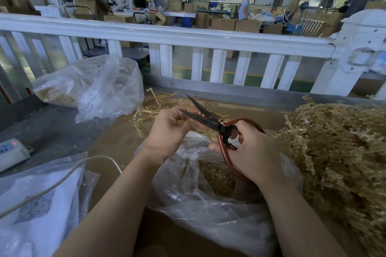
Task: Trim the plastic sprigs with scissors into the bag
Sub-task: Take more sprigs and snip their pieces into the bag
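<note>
My right hand (pixel 254 154) grips the red-brown handles of black scissors (pixel 205 118), whose blades stand parted and point up-left. My left hand (pixel 170 129) pinches a small tan plastic sprig (pixel 181 120) between its curled fingers, right at the blades. Below both hands lies an open clear plastic bag (pixel 188 185) with tan cut pieces inside. A big heap of tan sprigs (pixel 338 148) fills the right side of the cardboard-covered table. A thinner scatter of sprigs (pixel 150 108) lies behind my left hand.
A second clear bag (pixel 94 87) with tan pieces sits at the back left. A white power strip (pixel 12 152) and its cable (pixel 62 179) lie at the left, over a flat white bag (pixel 37 204). A white railing (pixel 167 35) runs behind the table.
</note>
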`<state>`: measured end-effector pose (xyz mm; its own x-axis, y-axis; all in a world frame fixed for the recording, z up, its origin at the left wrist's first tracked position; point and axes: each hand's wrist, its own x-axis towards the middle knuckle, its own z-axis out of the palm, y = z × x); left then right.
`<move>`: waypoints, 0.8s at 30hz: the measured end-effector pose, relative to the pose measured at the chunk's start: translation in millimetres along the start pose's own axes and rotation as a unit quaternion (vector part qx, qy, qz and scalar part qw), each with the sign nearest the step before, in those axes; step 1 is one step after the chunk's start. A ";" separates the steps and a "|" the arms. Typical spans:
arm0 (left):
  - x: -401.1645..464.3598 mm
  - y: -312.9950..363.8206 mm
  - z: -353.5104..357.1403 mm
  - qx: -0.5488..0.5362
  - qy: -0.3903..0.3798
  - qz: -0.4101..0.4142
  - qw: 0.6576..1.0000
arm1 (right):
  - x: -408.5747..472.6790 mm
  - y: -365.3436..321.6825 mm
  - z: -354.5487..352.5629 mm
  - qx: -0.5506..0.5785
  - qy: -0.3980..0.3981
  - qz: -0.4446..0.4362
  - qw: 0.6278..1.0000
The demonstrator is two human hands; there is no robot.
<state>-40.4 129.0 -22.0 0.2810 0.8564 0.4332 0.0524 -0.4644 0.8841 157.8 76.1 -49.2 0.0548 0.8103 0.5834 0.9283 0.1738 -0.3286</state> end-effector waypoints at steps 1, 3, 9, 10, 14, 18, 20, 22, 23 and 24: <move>0.4 -0.3 -0.3 0.001 -0.001 -0.002 1.000 | 0.1 0.0 -0.3 0.003 0.000 0.001 1.000; 0.8 -0.4 -0.4 0.003 0.001 -0.004 1.000 | 0.2 0.1 -0.5 0.006 0.003 0.000 1.000; 1.2 0.8 -0.5 0.008 -0.003 -0.004 1.000 | 0.1 1.7 0.4 0.009 -0.001 0.001 1.000; 1.6 0.7 -0.6 0.008 -0.003 -0.005 1.000 | 0.1 2.0 0.7 0.013 0.001 0.001 1.000; 2.0 0.7 -0.6 -0.009 0.001 -0.018 1.000 | 0.1 2.4 1.3 0.004 0.004 0.003 1.000; 1.3 1.6 -1.8 -0.005 -0.025 -0.018 1.000 | 0.2 1.6 0.7 0.000 0.008 0.002 1.000; 1.3 2.0 -2.4 0.000 -0.029 -0.015 0.999 | 0.1 0.6 0.4 0.000 0.014 0.004 1.000; 0.8 3.2 -2.2 -0.001 -0.030 -0.013 0.999 | -0.4 1.2 1.0 -0.005 0.014 0.005 1.000; 0.6 3.9 -2.0 -0.002 -0.031 -0.013 0.999 | -0.6 2.2 1.6 -0.009 0.013 0.003 1.000; 0.2 4.4 -1.9 -0.001 -0.032 -0.013 0.999 | -0.7 3.1 2.4 -0.012 0.013 0.001 1.000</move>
<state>-41.9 127.6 -17.6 0.3394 0.8522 0.3981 0.0577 -0.4413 0.8955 159.8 77.5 -52.4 0.0663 0.7954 0.6024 0.9371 0.1578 -0.3114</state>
